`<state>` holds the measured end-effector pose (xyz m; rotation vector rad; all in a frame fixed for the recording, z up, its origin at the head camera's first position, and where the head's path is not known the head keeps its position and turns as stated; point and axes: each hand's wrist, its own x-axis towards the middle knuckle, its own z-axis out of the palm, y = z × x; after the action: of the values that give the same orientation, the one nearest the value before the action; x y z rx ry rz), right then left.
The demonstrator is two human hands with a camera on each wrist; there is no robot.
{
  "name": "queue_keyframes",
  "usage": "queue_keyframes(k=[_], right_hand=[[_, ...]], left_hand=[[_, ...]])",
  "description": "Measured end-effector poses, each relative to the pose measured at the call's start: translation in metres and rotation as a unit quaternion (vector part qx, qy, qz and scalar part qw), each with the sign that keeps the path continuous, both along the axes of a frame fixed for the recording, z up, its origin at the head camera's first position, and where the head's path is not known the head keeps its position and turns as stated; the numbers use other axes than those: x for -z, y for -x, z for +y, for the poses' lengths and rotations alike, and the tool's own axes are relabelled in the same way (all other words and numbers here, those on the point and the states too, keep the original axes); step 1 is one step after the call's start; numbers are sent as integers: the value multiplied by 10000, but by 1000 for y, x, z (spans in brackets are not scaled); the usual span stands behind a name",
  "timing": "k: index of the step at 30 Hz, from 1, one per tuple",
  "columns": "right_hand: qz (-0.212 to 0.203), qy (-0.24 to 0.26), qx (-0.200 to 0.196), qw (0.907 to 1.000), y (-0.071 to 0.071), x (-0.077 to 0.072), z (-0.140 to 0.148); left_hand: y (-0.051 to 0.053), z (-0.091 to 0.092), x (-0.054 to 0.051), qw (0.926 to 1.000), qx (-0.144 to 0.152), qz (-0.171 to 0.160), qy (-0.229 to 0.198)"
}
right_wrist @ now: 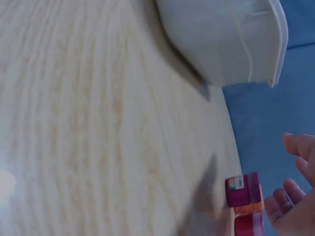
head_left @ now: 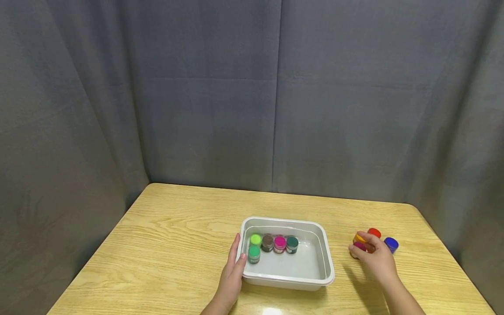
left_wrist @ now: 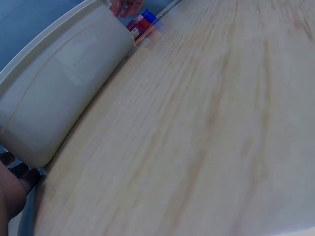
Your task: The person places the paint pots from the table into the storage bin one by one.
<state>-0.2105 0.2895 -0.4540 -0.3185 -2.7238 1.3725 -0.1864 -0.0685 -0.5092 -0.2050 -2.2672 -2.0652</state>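
My left hand [head_left: 230, 278] holds the left side of a white plastic tub [head_left: 285, 281], thumb at the rim and fingers along the outer wall. Inside stand several small paint jars: lime [head_left: 255, 239], brown [head_left: 267, 243], magenta [head_left: 280, 244], dark teal [head_left: 292, 244] in a row, and a green one [head_left: 254, 253] in front of the lime. Over on the right, my right hand [head_left: 379, 260] hovers at a purple jar [right_wrist: 237, 191] and an orange-lidded jar [head_left: 358, 238]. In the right wrist view its fingers are spread loosely, apart from the jars.
A red-lidded jar [head_left: 374, 232] and a blue-lidded jar [head_left: 391, 244] stand close beside my right hand. Everything rests on a wooden table [head_left: 177, 245]. Grey curtains [head_left: 204, 109] hang behind and along both sides.
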Motion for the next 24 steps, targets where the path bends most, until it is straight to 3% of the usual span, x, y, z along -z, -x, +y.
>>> queue_keyframes(k=[11,18,24], right_hand=[[-220,74,163,9996,1,14,9],[-203,676,365,9968,4,24,10],[-142,484,522,9974,6,31,11]], left_hand=[[0,0,0,10000,23,-43,-56],[-1,-1,0,10000,16,-65,-36],[1,0,1,10000,27,-67,-14]])
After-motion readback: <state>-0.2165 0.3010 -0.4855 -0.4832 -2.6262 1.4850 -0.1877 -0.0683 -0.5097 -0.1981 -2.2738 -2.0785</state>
